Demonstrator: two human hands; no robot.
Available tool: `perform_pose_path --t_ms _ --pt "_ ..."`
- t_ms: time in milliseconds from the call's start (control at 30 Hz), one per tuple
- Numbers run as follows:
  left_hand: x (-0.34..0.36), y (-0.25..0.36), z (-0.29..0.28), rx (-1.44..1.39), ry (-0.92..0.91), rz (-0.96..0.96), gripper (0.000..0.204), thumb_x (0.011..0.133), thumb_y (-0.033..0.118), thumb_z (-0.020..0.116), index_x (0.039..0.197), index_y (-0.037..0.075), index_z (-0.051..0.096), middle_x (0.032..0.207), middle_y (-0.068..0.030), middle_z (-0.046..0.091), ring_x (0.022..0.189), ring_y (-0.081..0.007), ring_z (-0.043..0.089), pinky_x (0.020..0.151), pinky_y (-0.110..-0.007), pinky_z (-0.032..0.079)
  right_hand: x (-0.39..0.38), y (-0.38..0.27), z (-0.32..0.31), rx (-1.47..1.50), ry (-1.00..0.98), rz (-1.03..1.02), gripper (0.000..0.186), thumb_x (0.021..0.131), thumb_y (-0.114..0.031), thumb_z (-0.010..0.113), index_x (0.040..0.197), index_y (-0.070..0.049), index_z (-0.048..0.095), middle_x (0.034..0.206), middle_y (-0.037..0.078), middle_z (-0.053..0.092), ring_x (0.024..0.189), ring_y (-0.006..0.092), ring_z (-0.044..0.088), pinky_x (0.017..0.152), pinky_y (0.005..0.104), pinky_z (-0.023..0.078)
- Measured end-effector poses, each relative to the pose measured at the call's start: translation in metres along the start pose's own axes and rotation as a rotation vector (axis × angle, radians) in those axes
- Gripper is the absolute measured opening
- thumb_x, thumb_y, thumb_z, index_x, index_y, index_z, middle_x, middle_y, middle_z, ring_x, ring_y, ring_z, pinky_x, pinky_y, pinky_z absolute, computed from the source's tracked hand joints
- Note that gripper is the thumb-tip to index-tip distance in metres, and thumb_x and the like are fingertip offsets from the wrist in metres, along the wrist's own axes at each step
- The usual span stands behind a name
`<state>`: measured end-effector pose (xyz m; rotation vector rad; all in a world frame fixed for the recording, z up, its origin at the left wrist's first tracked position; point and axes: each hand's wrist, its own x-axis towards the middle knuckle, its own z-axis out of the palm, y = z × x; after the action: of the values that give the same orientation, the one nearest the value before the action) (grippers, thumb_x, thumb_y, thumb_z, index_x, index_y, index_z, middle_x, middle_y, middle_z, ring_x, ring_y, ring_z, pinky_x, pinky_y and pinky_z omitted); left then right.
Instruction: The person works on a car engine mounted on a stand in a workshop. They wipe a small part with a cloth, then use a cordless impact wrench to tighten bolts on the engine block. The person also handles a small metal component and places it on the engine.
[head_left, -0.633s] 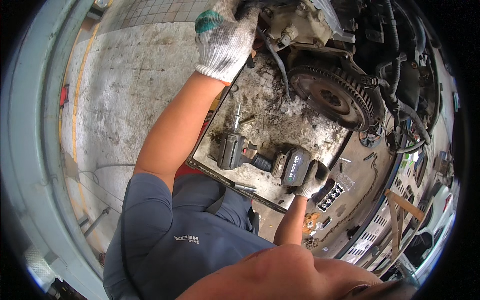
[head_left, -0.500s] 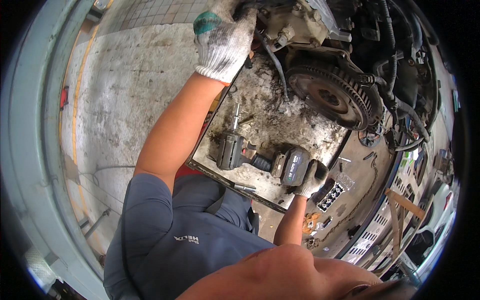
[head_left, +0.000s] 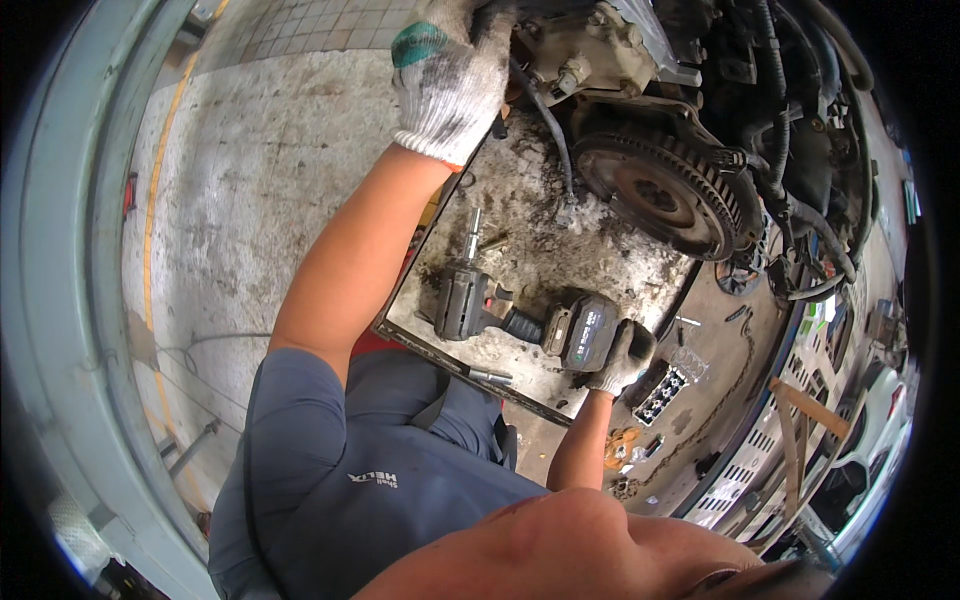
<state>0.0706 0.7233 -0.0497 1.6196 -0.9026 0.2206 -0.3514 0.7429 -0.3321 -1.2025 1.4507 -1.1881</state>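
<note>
Across the rimmed table (head_left: 640, 250), a power drill (head_left: 527, 326) is lying near the near edge, its nose pointing toward the far edge; a metal tube (head_left: 490, 376) is resting along the near rim. The gloved right hand (head_left: 627, 360) is curling by the battery (head_left: 588, 335) at the right edge; the gloved left hand (head_left: 450, 85), arm outstretched, is sitting beside the engine (head_left: 600, 50). I cannot tell what either is grasping.

The power tool (head_left: 522, 325) lies on the tray (head_left: 530, 225), left of the flywheel (head_left: 655, 195).

Left of me, a pale grey post (head_left: 60, 250). Stained concrete floor (head_left: 260, 200), yellow line (head_left: 155, 185) along it; small square tiles (head_left: 320, 22) farther ahead.
</note>
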Motion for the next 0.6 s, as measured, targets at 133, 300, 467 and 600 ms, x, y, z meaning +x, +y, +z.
perform_pose_path --t_ms 133,300,467,600 --pt "0.001 -0.008 -0.003 0.074 -0.014 0.001 0.021 0.093 0.010 0.066 0.111 -0.002 0.068 0.101 -0.0222 0.069 0.094 -0.0373 0.069 0.083 -0.044 0.053 -0.002 -0.008 0.001 -0.041 0.014 0.006 0.017 0.096 -0.004 0.072 0.111 0.000 0.066 0.102 0.007 0.073 0.090 0.0159 0.065 0.086 0.0312 0.055" --pt "0.000 -0.011 -0.001 0.215 0.004 0.055 0.026 0.089 0.009 0.069 0.112 -0.001 0.068 0.103 -0.0246 0.070 0.100 -0.0417 0.067 0.085 -0.048 0.053 0.000 0.002 -0.003 -0.016 0.014 0.011 0.020 0.094 -0.005 0.075 0.111 0.000 0.066 0.102 0.008 0.073 0.090 0.0167 0.067 0.085 0.0309 0.056" --pt "0.000 -0.015 -0.001 0.173 -0.005 0.027 0.025 0.087 0.008 0.070 0.111 -0.001 0.068 0.103 -0.0249 0.070 0.102 -0.0424 0.066 0.085 -0.049 0.053 0.001 0.004 -0.003 0.023 0.009 0.004 0.018 0.094 -0.005 0.075 0.109 -0.001 0.067 0.101 0.008 0.073 0.089 0.0165 0.067 0.084 0.0302 0.056" --pt "0.002 -0.014 -0.001 0.179 -0.017 0.028 0.024 0.087 0.008 0.070 0.109 -0.001 0.068 0.101 -0.0251 0.069 0.100 -0.0428 0.066 0.084 -0.049 0.053 0.001 0.001 -0.003 0.002 0.010 0.004 0.017 0.094 -0.006 0.075 0.109 -0.001 0.067 0.101 0.007 0.073 0.089 0.0164 0.067 0.085 0.0304 0.056"
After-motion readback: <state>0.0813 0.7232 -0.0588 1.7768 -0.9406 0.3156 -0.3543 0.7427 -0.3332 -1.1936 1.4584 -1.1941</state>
